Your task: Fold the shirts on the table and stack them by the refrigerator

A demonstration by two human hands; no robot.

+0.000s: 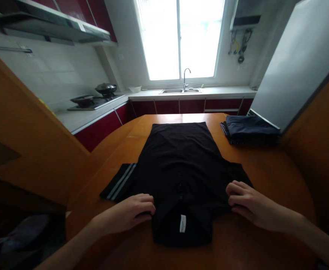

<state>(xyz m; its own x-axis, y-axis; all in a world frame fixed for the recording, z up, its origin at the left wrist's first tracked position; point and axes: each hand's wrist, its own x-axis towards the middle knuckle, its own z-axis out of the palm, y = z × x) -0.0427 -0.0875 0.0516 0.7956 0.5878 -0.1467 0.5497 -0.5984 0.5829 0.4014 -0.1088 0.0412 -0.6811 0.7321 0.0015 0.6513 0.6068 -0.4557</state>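
A black short-sleeved shirt [181, 157] lies spread flat on the wooden table, its hem toward the window and its collar toward me. Buttons run down from the neck opening, where a white label [183, 224] shows. The sleeve on the left bears two grey stripes. My left hand [138, 210] rests at the left shoulder edge beside the collar, its fingers curled in and closed on the fabric. Over at the right sleeve, my right hand [245, 202] has its fingers bent and pinched on the cloth; the fingertips are partly hidden.
Folded dark clothes [250, 129] are stacked at the table's [110, 150] far right. Beyond it are a counter with a sink [178, 91] and faucet, a stove with pans [106, 89] at the left, and a tall white fridge [299, 63] at the right.
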